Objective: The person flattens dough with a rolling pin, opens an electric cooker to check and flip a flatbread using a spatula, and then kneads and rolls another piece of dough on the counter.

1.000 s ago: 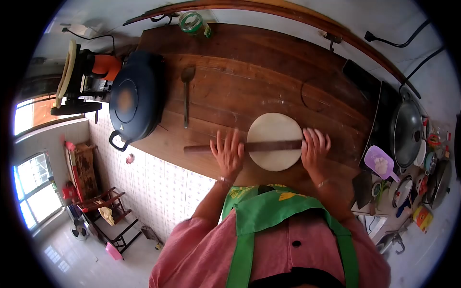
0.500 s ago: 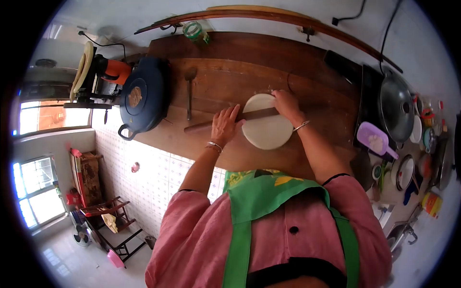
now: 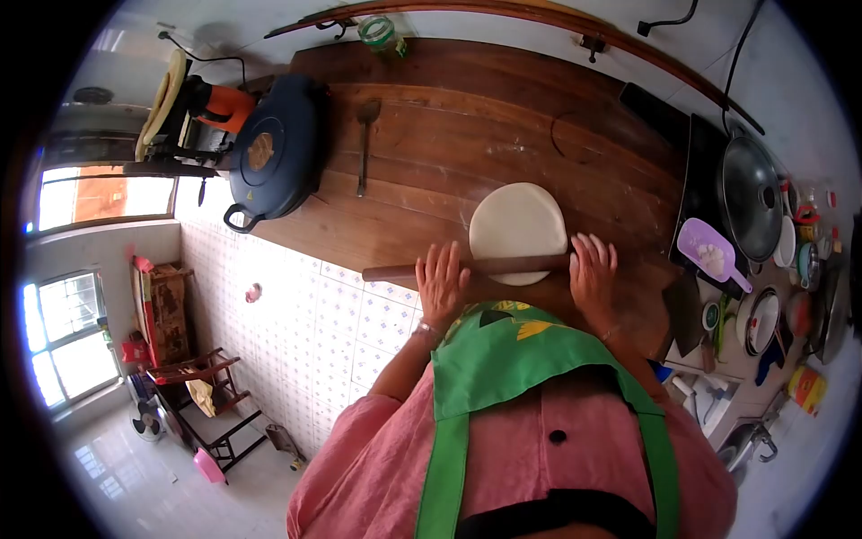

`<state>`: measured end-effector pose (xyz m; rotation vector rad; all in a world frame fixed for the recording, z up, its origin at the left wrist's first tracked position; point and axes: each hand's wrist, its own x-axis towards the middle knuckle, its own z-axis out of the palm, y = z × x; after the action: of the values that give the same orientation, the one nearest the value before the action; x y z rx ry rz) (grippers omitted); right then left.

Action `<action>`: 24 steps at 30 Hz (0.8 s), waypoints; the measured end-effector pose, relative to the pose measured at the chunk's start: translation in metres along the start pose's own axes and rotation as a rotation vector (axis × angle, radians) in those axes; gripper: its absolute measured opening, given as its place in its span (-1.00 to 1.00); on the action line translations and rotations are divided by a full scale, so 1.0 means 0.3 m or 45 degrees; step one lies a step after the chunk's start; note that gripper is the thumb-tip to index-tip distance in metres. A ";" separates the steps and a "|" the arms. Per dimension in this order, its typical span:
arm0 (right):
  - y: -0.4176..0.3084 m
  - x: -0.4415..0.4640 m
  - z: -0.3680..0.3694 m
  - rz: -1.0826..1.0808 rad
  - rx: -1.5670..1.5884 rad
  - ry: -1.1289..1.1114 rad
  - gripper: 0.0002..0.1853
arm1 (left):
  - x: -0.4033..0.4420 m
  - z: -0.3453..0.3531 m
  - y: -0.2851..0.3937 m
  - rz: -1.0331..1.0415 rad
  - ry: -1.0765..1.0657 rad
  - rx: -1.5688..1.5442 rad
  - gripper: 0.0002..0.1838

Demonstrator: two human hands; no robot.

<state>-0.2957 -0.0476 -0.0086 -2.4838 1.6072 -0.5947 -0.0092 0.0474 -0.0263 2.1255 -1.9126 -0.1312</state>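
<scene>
A round, flat sheet of pale dough [image 3: 518,221] lies on the wooden worktop near its front edge. Across the near part of the dough runs a dark wooden rolling pin [image 3: 514,265], almost level from left to right. My left hand [image 3: 440,286] rests flat over the pin just left of the dough, fingers stretched out and apart. To the right of the dough, my right hand [image 3: 593,277] lies over the pin's other end with its fingers extended. The pin's right tip is hidden under that hand.
A dark blue round electric pan [image 3: 274,153] stands at the left, beside a spatula [image 3: 364,148]. A glass jar [image 3: 377,34] sits at the back. On the right are a wok [image 3: 751,199], a purple scoop [image 3: 709,251] holding something whitish, and a cleaver [image 3: 687,314].
The rolling pin has come toward my body and turned from slanted to nearly level. My right hand has moved from the dough's far edge to the pin's right end. Both hands have flattened.
</scene>
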 end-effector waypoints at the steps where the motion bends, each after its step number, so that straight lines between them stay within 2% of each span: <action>1: -0.001 0.043 0.010 -0.019 -0.037 0.000 -0.69 | 0.037 -0.002 0.004 -0.024 0.020 0.069 -0.42; 4: 0.031 0.326 0.093 -0.065 -0.012 0.091 -0.71 | 0.290 -0.019 -0.021 -0.188 0.050 0.038 -0.46; 6: 0.048 0.480 0.122 -0.080 -0.018 0.112 -0.72 | 0.439 0.017 -0.091 -0.140 0.214 0.038 -0.46; 8: 0.047 0.540 0.140 -0.056 -0.015 0.054 -0.72 | 0.429 0.017 -0.101 -0.135 0.227 -0.009 -0.47; 10: 0.035 0.426 0.099 -0.064 0.012 0.086 -0.70 | 0.400 0.013 -0.102 -0.112 0.191 -0.019 -0.47; 13: 0.041 0.070 0.079 -0.019 -0.017 0.045 -0.67 | 0.090 0.008 -0.049 -0.043 -0.027 -0.052 -0.47; 15: 0.032 -0.005 0.065 -0.023 -0.022 0.043 -0.64 | -0.079 0.033 -0.019 -0.062 -0.076 0.062 -0.46; 17: -0.001 0.030 0.020 0.034 -0.061 -0.105 -0.62 | 0.013 0.030 -0.041 -0.026 -0.042 0.063 -0.46; 18: 0.011 0.085 0.046 0.017 -0.064 -0.069 -0.62 | 0.075 0.023 -0.049 0.005 -0.001 0.069 -0.46; 20: 0.051 0.297 0.125 -0.042 -0.003 0.041 -0.65 | 0.277 0.017 -0.072 -0.133 -0.051 0.019 -0.49; 22: 0.072 0.532 0.163 -0.077 0.071 0.123 -0.71 | 0.488 0.018 -0.127 -0.079 0.147 0.068 -0.50; 24: 0.074 0.719 0.196 -0.084 0.077 0.138 -0.75 | 0.668 0.025 -0.174 -0.112 0.349 -0.099 -0.49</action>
<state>-0.2145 -0.2569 -0.0137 -2.5093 1.5231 -0.7871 0.0630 -0.1467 -0.0237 2.0563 -1.6331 0.0646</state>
